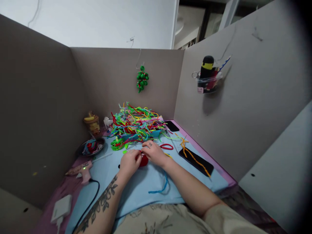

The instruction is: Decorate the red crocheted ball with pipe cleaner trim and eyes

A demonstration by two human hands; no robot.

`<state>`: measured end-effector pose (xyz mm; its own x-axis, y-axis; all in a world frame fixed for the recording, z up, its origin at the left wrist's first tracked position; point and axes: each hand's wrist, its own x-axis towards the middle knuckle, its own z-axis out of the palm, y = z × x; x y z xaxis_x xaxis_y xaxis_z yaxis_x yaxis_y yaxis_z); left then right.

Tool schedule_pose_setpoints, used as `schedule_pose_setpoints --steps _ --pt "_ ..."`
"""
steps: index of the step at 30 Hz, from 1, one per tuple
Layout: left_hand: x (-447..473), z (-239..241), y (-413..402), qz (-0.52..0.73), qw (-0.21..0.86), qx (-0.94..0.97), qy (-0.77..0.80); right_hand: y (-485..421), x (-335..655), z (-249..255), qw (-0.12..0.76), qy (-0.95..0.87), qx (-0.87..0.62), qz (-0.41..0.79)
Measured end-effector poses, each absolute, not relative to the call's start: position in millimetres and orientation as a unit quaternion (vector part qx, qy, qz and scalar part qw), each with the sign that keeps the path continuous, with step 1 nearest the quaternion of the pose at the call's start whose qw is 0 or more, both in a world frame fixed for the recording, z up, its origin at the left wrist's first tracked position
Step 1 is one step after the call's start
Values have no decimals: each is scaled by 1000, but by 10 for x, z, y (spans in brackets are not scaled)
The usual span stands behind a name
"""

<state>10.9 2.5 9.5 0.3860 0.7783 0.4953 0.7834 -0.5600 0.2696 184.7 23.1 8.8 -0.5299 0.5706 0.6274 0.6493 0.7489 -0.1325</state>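
Shirt [158, 219]; fingers [147, 149] on red piece [144, 161]

No readable lettering or numbers
Faint marks, too small to make out, show on the white block [61, 208] at the near left and on the pink label [200, 90] of the clear cup [210, 80] on the right wall [234, 97].

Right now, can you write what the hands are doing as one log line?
left hand: on red piece | right hand: on it too | nearer person: blue strand | beyond: multicoloured strand pile
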Motion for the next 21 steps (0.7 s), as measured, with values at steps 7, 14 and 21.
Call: schedule_pose_setpoints --steps 7,14,21 --pt "123 95 39 -311 -49 -824 -472 263 1815 23 346 -862 -369 -15" --pt "155 141 72 -410 -254 -751 -451 225 1755 94 504 -764 -349 200" --pt "214 109 92 -452 -481 -638 -396 247 1621 -4 570 -583 -270 511"
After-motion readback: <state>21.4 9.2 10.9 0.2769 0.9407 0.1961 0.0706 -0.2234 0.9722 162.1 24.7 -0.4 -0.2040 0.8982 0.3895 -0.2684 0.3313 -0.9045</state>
